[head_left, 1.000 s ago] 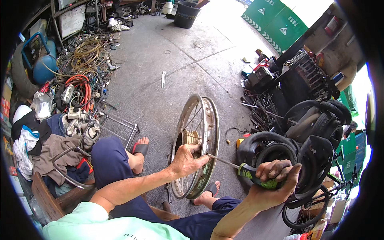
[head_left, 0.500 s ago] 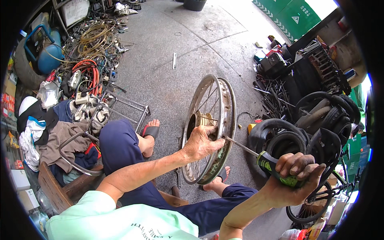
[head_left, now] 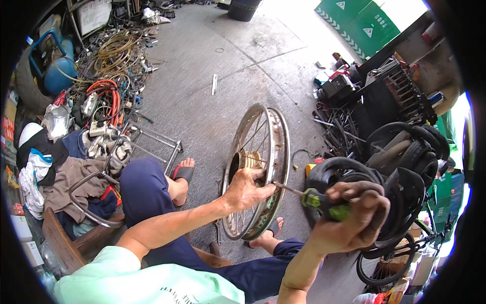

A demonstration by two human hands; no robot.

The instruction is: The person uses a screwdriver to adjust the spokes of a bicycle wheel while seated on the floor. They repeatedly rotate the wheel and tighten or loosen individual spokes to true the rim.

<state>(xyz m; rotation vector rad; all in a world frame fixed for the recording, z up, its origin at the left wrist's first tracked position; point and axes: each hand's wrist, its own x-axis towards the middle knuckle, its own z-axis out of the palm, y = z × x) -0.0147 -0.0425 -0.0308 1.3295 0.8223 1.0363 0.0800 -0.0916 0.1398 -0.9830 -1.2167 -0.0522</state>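
Observation:
A bare metal spoked wheel (head_left: 280, 144) stands upright between my legs, with no tyre on it and a pale hub (head_left: 251, 160) at its centre. My left hand (head_left: 246, 191) reaches in at the spokes and grips the wheel, thumb stretched to the rim. In my right hand (head_left: 354, 218) is a screwdriver (head_left: 313, 198) with a green and black handle. Its shaft points left, and the tip meets the rim right beside my left thumb. My right fingers curl over the handle's rear end and partly hide it.
Black tyres (head_left: 329, 175) are heaped at the right, near a bicycle (head_left: 385, 263). Behind them lie loose metal rods (head_left: 341, 129). Tangled cables and hoses (head_left: 119, 48) cover the floor at far left, by a blue tank (head_left: 61, 76). A metal frame (head_left: 157, 144) stands beside my left knee.
My right hand has turned on the screwdriver handle, its fingers now bent differently. Wheel and hands sit slightly further left in the picture, as the whole view has shifted. The tip stays at the rim.

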